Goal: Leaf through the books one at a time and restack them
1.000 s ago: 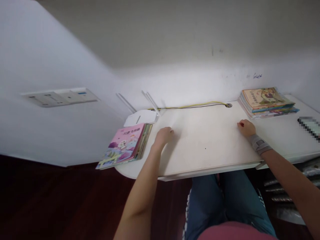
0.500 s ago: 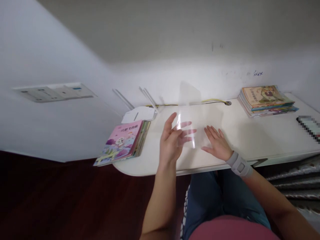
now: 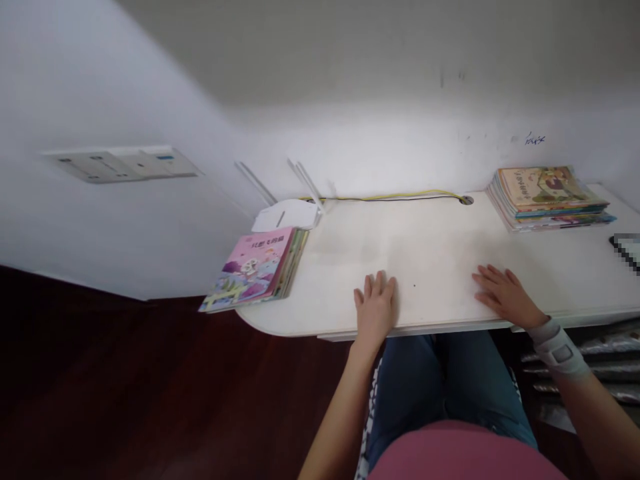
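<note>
My left hand (image 3: 376, 308) rests palm down near the front edge of the white desk (image 3: 345, 280), fingers slightly apart, holding nothing. Farther right, my right hand (image 3: 507, 295) also lies on the desk top with its fingers spread; a grey wrist wrap (image 3: 560, 350) is around that wrist. A small dark dot (image 3: 415, 285) shows on the surface between the two hands. No clear sheet can be made out in either hand now.
Picture books (image 3: 257, 270) are stacked at the left end, before a white router (image 3: 287, 215). Another book stack (image 3: 550, 197) stands back right, near a phone-like device (image 3: 627, 250) at the edge of view. A yellow cable (image 3: 390, 197) runs along the wall into a desk hole (image 3: 467, 200).
Half a second ago my left hand held up a clear plastic sheet; now it is out of that hand and not visible. Both hands are lower on the desk and farther apart.
</note>
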Motion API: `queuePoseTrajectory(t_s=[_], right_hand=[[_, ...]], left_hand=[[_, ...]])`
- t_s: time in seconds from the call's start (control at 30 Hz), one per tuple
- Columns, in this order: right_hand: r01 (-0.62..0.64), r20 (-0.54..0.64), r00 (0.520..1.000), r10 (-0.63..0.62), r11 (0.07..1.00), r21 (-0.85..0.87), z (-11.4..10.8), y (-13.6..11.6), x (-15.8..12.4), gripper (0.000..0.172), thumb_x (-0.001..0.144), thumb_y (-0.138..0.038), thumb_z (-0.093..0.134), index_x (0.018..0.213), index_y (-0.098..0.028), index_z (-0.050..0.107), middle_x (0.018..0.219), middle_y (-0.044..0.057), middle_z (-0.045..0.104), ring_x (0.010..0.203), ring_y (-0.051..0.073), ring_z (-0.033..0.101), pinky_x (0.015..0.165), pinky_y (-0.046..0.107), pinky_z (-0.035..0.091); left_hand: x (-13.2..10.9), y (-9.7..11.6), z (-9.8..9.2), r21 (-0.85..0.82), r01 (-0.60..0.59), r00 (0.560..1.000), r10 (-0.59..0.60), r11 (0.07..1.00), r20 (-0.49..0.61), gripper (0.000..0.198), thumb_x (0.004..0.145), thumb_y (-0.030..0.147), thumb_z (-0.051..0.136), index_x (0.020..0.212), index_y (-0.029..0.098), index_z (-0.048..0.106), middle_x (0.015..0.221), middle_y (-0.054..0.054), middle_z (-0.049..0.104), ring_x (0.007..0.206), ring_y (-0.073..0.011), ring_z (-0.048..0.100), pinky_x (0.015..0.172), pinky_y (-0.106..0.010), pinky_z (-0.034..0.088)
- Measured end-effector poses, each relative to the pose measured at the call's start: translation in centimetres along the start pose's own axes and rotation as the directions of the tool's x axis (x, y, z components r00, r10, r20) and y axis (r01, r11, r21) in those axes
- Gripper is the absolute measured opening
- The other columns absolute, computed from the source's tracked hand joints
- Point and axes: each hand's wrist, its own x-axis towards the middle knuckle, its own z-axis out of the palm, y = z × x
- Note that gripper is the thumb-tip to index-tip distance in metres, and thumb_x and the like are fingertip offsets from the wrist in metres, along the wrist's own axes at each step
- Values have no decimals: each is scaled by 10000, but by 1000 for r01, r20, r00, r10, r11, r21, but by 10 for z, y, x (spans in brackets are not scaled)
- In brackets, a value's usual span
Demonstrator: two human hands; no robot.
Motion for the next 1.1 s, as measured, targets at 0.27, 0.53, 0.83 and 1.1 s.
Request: queuePoseTrajectory(t_s=[0.27,0.53,0.83,1.1], right_hand=[[10,-133,991,-7,1000,22,11,27,-2,479,918,-455,435,1341,-255,535,1485,106,438,1375,290,384,1058,509,373],[-12,-246,969,5,1000,-26,26,55,2,544,916,-473,393,1388,-213,468,1409,164,510,1318,318,453,1021,524,414],[21,-138,990,-37,993,-116,20,43,0,485,908,-509,401,1331,-315,536,1451,55,492,1344,305,424,1042,539,358],[46,-82,995,-56,991,-129,5,30,3,457,933,-467,400,1333,-298,543,1469,55,467,1361,305,397,1051,546,322]], left_hand=[[23,-18,-33,7,5,997,-4,1000,-78,466,933,295,390,1382,226,493,1526,-131,368,1442,-345,236,1123,-597,230],[70,-145,-111,155,564,815,-516,811,-264,660,898,356,417,1437,-11,316,1495,-331,290,1387,-481,252,1054,-624,269],[46,-140,-96,303,514,857,-487,802,-167,483,853,184,414,1281,-27,486,1210,-366,557,1129,-426,574,862,-504,466],[26,-100,-159,-129,390,812,-407,912,-419,396,907,316,380,1246,153,506,1073,-172,665,1045,-343,628,905,-510,468]])
